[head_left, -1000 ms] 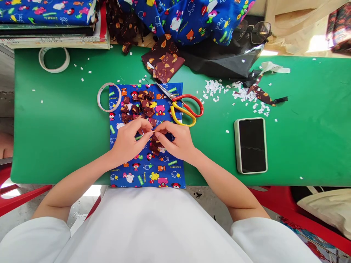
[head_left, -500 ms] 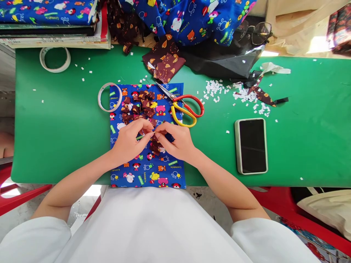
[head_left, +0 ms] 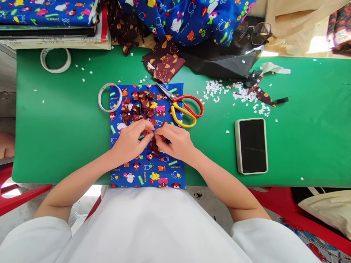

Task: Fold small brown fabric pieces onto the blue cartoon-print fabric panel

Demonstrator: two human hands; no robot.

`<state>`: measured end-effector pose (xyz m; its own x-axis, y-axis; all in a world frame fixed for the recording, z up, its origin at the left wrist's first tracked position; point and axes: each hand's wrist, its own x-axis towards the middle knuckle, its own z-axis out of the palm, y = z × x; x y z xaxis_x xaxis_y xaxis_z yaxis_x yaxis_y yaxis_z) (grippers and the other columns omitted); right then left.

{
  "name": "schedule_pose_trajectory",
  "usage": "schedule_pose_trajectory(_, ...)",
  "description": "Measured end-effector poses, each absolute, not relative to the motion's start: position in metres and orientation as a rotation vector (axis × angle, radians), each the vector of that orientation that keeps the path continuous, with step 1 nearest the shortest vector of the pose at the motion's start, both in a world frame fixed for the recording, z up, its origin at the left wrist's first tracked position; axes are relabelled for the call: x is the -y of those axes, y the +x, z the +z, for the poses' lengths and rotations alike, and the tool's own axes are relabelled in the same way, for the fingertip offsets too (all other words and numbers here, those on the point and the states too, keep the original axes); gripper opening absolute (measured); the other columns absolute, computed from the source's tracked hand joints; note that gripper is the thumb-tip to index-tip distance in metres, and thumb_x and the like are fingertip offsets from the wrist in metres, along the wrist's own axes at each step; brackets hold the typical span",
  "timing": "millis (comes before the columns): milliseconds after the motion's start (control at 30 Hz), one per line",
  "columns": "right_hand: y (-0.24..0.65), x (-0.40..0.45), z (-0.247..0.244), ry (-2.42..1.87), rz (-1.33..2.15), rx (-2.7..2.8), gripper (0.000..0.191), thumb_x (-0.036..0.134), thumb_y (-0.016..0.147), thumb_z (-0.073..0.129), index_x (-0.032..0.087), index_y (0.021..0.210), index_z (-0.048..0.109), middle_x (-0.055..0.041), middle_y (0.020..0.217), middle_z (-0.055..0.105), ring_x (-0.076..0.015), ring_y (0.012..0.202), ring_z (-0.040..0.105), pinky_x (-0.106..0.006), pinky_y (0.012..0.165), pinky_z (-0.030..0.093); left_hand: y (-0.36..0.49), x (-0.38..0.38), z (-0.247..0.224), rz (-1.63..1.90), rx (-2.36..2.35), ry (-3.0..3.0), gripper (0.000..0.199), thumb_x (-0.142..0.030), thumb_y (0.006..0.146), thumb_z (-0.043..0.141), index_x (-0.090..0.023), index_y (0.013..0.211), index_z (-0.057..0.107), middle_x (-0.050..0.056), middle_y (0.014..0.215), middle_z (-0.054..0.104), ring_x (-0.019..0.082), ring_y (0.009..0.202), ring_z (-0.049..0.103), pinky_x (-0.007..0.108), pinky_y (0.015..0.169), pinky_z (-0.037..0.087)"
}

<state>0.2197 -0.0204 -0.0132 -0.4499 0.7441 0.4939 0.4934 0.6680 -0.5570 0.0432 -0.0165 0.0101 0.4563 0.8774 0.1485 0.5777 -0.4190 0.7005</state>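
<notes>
A blue patterned cloth (head_left: 153,173) lies flat on the green table (head_left: 82,135) in front of me. My left hand (head_left: 131,140) and my right hand (head_left: 177,142) meet fingertip to fingertip above its middle, both pinching something too small to make out. Several brown fabric pieces (head_left: 139,106) are heaped on the cloth just beyond my hands, and more brown fabric (head_left: 155,148) shows beneath my right fingers. Scissors (head_left: 182,109) with one red and one yellow handle lie slightly open across the cloth's right edge. A tape roll (head_left: 100,98) rests over its left edge.
Another tape roll (head_left: 64,67) lies at the back left. A phone (head_left: 252,146) is on the right, with white paper bits (head_left: 215,88) behind it. Brown cloth (head_left: 167,62), a black bag (head_left: 219,62), glasses (head_left: 260,33) and stacked books (head_left: 55,42) line the back.
My right hand has turned slightly and its fingers have curled a little more over the brown fabric. My left hand has barely moved.
</notes>
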Motion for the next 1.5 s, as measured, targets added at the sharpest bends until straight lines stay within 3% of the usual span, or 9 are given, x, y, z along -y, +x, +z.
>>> schedule_pose_trajectory(267, 0.2227, 0.0179, -0.0174, -0.878, 0.247, 2.194, 0.017, 0.007, 0.081, 0.047, 0.021, 0.073, 0.05, 0.0013, 0.061, 0.055, -0.0103, 0.056, 0.046, -0.022, 0.057, 0.043, 0.0439, 0.0164, 0.0104, 0.629, -1.036, 2.3, 0.014, -0.015, 0.09, 0.043, -0.014, 0.087, 0.057, 0.003, 0.078, 0.06, 0.012, 0.071, 0.055, 0.022, 0.067, 0.044)
schedule_pose_trajectory(633, 0.223, 0.0184, -0.0146, -0.786, 0.008, 2.348, 0.018, 0.016, 0.085, 0.051, 0.02, 0.067, 0.049, 0.0012, 0.057, 0.051, -0.0112, 0.056, 0.043, -0.024, 0.053, 0.038, 0.0453, 0.0161, 0.0096, 0.66, -1.053, 2.221, 0.012, -0.01, 0.079, 0.051, -0.015, 0.07, 0.056, -0.004, 0.058, 0.047, 0.008, 0.054, 0.044, 0.019, 0.054, 0.035)
schedule_pose_trajectory(900, 0.2253, 0.0178, -0.0122, -0.689, -0.224, 2.378, 0.017, 0.016, 0.084, 0.057, 0.021, 0.07, 0.05, 0.0043, 0.053, 0.044, -0.0104, 0.054, 0.039, -0.025, 0.052, 0.034, 0.0468, 0.0147, 0.0161, 0.55, -1.073, 1.935, 0.013, -0.01, 0.077, 0.05, -0.015, 0.067, 0.056, -0.005, 0.059, 0.052, 0.006, 0.052, 0.043, 0.018, 0.051, 0.034)
schedule_pose_trajectory(1267, 0.2277, 0.0157, -0.0145, -0.812, -0.142, 2.42, 0.016, 0.015, 0.085, 0.049, 0.02, 0.07, 0.05, 0.0024, 0.057, 0.05, -0.0118, 0.059, 0.044, -0.026, 0.055, 0.037, 0.0464, 0.0147, 0.0132, 0.509, -1.089, 1.996, 0.014, -0.016, 0.083, 0.047, -0.016, 0.071, 0.054, -0.003, 0.062, 0.051, 0.008, 0.055, 0.045, 0.019, 0.054, 0.036)
schedule_pose_trajectory(1500, 0.2225, 0.0213, -0.0132, -0.809, -0.123, 2.335, 0.023, 0.015, 0.085, 0.049, 0.021, 0.063, 0.044, 0.0031, 0.051, 0.043, -0.0112, 0.051, 0.039, -0.026, 0.049, 0.033, 0.047, 0.0154, 0.0093, 0.523, -1.045, 2.03, 0.012, -0.013, 0.078, 0.048, -0.016, 0.069, 0.055, -0.004, 0.059, 0.051, 0.008, 0.055, 0.045, 0.019, 0.054, 0.036)
